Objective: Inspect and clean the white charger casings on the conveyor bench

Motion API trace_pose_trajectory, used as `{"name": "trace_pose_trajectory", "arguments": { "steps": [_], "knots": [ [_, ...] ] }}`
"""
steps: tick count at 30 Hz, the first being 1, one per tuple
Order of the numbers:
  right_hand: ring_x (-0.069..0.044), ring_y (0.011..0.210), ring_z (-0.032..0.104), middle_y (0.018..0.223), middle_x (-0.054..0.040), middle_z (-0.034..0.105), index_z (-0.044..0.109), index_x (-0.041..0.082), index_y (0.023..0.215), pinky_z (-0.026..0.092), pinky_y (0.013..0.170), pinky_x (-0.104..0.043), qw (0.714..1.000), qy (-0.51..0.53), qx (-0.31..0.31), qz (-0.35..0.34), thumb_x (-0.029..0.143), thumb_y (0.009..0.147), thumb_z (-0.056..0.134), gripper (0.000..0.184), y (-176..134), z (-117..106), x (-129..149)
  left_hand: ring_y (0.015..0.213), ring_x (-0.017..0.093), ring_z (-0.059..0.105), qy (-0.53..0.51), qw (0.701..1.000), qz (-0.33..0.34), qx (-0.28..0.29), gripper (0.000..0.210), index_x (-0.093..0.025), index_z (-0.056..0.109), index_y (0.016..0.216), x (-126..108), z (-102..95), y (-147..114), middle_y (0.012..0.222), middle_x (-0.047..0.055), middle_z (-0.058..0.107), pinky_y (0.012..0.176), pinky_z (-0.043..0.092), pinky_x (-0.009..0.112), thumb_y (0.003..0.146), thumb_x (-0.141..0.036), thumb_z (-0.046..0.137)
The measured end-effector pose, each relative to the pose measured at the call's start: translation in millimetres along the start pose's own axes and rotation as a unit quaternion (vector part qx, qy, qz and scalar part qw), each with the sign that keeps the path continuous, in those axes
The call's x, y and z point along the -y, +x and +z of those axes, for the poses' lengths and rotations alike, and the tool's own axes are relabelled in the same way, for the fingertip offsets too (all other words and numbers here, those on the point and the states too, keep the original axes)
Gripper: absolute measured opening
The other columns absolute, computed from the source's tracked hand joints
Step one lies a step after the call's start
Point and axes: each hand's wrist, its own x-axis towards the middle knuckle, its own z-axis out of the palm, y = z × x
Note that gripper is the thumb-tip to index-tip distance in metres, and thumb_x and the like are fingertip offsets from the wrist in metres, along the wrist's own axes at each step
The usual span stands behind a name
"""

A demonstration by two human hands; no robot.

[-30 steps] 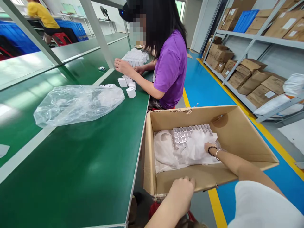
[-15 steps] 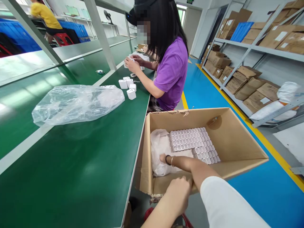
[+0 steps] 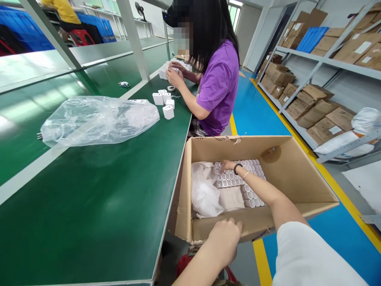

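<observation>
Many white housings sit in rows toward 12 o'clock inside the cardboard box. The right hand is over them at 11; whether it grips any, I can't tell. The left hand clasps the box at 7.

The bag lies on the counter, well back from its near edge; to the bag's right, by the counter's right edge, stand several blocks. Past that edge — just beside it — is the carton. Inside, wrapping lies toward the left wall, rows of small pieces to its right. The left hand is at the carton's near rim, the right hand at the rows. Behind the carton sits a co-worker; farther right stands a shelf rack.
</observation>
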Motion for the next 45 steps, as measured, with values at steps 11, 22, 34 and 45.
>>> {"name": "trace_pose_trajectory", "arguments": {
  "steps": [11,22,34,45],
  "knots": [
    [-0.043,0.156,0.003,0.171,-0.0129,-0.004,0.003,0.033,0.164,0.026,0.115,-0.066,0.987,-0.108,-0.116,0.031,0.033,0.086,0.069,0.103,23.7,100.1,-22.7,0.11,0.04,0.066,-0.016,1.0,-0.001,0.016,0.055,-0.006,0.057,0.128,-0.8,0.9,0.0,0.122,0.024,0.064,0.088,0.059,0.05,0.073,-0.007,0.064],
    [-0.04,0.155,0.013,0.171,-0.014,0.001,0.003,0.026,0.165,0.035,0.113,-0.061,0.98,-0.121,-0.143,0.068,0.024,0.091,0.055,0.09,37.2,120.5,-12.8,0.111,0.039,0.065,-0.014,1.0,-0.003,0.027,0.053,-0.006,0.057,0.129,-1.5,-0.7,-0.2,0.122,0.023,0.063,0.091,0.06,0.051,0.076,-0.008,0.063],
    [-0.034,0.137,0.046,0.16,-0.0139,0.031,0.037,0.024,0.154,0.049,0.106,-0.054,0.981,-0.066,-0.166,0.068,0.039,0.097,0.063,0.064,44.7,122.9,-11.6,0.112,0.038,0.065,-0.009,1.0,-0.005,0.021,0.051,-0.006,0.057,0.128,-2.6,-5.5,-3.6,0.123,0.022,0.063,0.092,0.06,0.05,0.077,-0.008,0.061],
    [-0.037,0.149,0.027,0.164,-0.0126,0.025,0.038,0.022,0.154,0.026,0.121,-0.061,0.971,-0.14,-0.191,-0.043,0.036,0.094,0.067,0.068,52.8,115.1,-31.9,0.113,0.038,0.065,-0.014,1.0,-0.002,0.015,0.051,-0.007,0.057,0.129,-2.5,-5.2,-4.5,0.122,0.021,0.064,0.093,0.059,0.049,0.078,-0.01,0.062]
  ]
}}
